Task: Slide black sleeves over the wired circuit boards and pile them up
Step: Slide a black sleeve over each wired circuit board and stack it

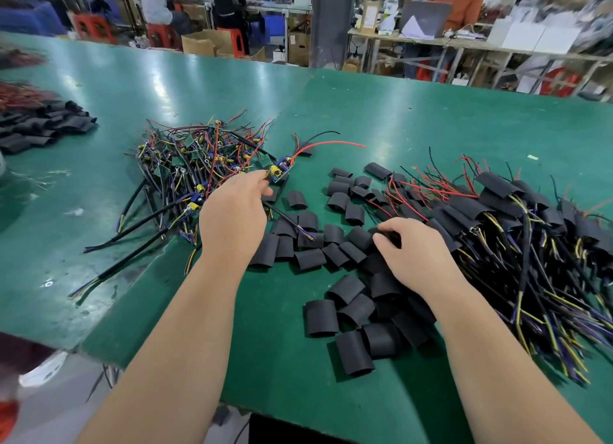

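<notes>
The left hand (232,218) reaches to the right edge of a tangle of bare boards (195,158) on the green worktop (398,111), its fingers (260,182) pinching one board (279,172). The right hand (416,252) rests on the loose sleeves (331,247), fingers curled round one sleeve (388,235). Just right of it lies the sleeved pile (497,211), wires trailing toward the near edge. Another dark heap (43,125) sits far left.
</notes>
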`<state>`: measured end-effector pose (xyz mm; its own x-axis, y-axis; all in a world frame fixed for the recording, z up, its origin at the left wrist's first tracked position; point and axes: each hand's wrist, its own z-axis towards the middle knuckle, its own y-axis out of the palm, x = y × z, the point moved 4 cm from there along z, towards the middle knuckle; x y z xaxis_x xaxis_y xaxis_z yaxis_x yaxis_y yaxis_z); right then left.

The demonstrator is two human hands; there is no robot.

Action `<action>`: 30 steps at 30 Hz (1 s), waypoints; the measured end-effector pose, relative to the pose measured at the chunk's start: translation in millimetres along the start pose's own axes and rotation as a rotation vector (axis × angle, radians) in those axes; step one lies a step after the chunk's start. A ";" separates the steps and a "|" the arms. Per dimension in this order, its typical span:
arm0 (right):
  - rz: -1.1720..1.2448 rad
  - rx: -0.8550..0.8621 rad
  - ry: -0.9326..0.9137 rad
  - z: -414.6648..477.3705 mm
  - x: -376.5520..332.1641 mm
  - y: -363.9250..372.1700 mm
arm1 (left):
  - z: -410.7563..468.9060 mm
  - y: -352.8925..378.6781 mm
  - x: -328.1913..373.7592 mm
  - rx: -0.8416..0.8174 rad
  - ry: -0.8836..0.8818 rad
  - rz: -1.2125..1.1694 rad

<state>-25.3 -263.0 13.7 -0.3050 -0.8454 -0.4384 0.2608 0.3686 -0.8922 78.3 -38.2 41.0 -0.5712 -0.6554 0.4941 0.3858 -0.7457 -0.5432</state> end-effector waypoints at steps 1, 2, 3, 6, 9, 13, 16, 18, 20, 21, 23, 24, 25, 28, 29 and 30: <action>-0.012 -0.002 0.000 0.0 -0.5 -0.1 | 0.2 -0.5 -1.6 0.006 0.006 -0.008; -0.018 0.001 -0.004 -0.5 -2.2 -0.8 | 0.6 -0.7 -3.1 0.013 0.006 -0.015; -0.015 0.019 -0.016 -1.3 -5.1 -1.9 | 0.6 -0.7 -4.6 0.019 0.000 -0.020; -0.001 0.145 -0.183 -7.6 -32.9 -9.7 | 0.8 -1.2 -6.1 0.035 -0.007 -0.035; -0.070 0.071 -0.520 -15.0 -83.3 1.9 | 1.0 -3.1 -4.6 0.043 0.004 -0.056; -0.280 -0.085 -0.611 -15.6 -129.7 45.2 | 0.1 -4.5 -5.0 0.038 0.011 -0.085; -0.385 -0.132 -0.587 -7.5 -140.0 59.8 | -1.3 -6.4 -5.1 0.060 0.030 -0.116; -0.252 -0.139 -0.552 -0.7 -140.0 57.1 | -1.0 -6.1 -5.3 0.061 0.044 -0.113; -0.042 -0.122 -0.514 2.6 -138.0 50.0 | -0.3 -4.7 -5.6 0.056 0.057 -0.100; 0.041 -0.107 -0.487 3.5 -135.1 45.5 | -0.2 -4.0 -6.0 0.056 0.058 -0.098; 0.138 -0.062 -0.423 4.0 -123.5 34.4 | -0.7 -3.5 -6.4 0.059 0.049 -0.111; 0.167 -0.034 -0.394 3.3 -115.7 27.0 | -1.1 -3.2 -6.7 0.060 0.042 -0.118; 0.185 -0.008 -0.375 2.0 -107.1 18.5 | -1.5 -2.6 -7.1 0.059 0.038 -0.121; 0.123 0.023 -0.374 -1.0 -80.8 -3.0 | -1.0 -0.1 -8.1 0.045 0.040 -0.135; 0.082 0.022 -0.369 -3.1 -73.0 -6.7 | -0.7 0.6 -8.1 0.041 0.043 -0.141; 0.049 0.016 -0.361 -5.4 -66.6 -8.1 | -0.8 1.3 -7.9 0.037 0.050 -0.144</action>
<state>-12.0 -207.6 49.5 0.0504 -0.9099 -0.4118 0.2822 0.4085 -0.8681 82.8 -33.9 35.8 -0.6574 -0.5356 0.5300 0.3237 -0.8359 -0.4433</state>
